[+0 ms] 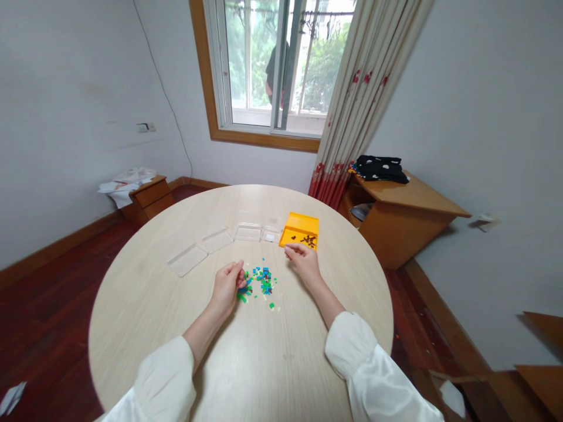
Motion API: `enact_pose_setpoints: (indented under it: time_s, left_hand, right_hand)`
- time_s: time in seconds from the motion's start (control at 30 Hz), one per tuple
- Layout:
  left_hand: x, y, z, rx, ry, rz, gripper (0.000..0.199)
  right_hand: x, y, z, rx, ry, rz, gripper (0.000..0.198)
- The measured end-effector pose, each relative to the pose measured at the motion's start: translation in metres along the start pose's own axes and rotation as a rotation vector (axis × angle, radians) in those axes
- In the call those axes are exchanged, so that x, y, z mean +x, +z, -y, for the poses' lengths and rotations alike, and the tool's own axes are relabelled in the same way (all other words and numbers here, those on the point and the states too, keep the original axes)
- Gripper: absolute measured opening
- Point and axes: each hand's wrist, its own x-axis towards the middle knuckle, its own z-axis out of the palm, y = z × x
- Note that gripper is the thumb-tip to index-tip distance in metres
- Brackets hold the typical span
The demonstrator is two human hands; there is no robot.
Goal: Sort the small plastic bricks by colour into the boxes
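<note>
A loose pile of small blue, green and dark red building bricks [266,285] lies on the round table. My left hand [227,286] is at the pile's left edge, its fingers curled with thumb and forefinger together. Whatever it may hold is too small to make out. My right hand [304,264] is just in front of an open yellow box [303,221], fingers pinched near its front left corner; any piece between them cannot be made out. Several dark brown pieces [310,239] lie inside the box.
Left of the yellow box, clear plastic trays stand in a curved row: one tray [187,259] at the far left, another tray [217,239], then a third tray [248,232] and a small clear container [271,234]. A wooden cabinet [400,205] stands beyond the round table [264,363].
</note>
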Motion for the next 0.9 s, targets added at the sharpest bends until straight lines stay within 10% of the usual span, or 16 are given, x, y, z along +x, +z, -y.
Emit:
enact_pose_setpoints:
  time_s: [0.2,0.37,0.63,0.9]
  left_hand:
    - [0.004,-0.007,-0.004,0.324,0.195,-0.083,0.04]
    - [0.005,-0.011,-0.006,0.67,0.351,0.011,0.025]
    - [0.009,-0.027,-0.014,1.109,0.404,0.353,0.011]
    - [0.008,-0.029,-0.01,1.295,0.389,0.453,0.01]
  right_hand:
    - [0.024,-0.028,-0.014,0.101,0.043,-0.369,0.034]
    - [0.029,-0.039,-0.017,0.109,0.045,-0.407,0.049]
    - [0.021,-0.027,-0.015,-0.023,0.044,-0.177,0.042]
    - [-0.012,0.001,-0.004,-0.473,-0.281,0.385,0.009]
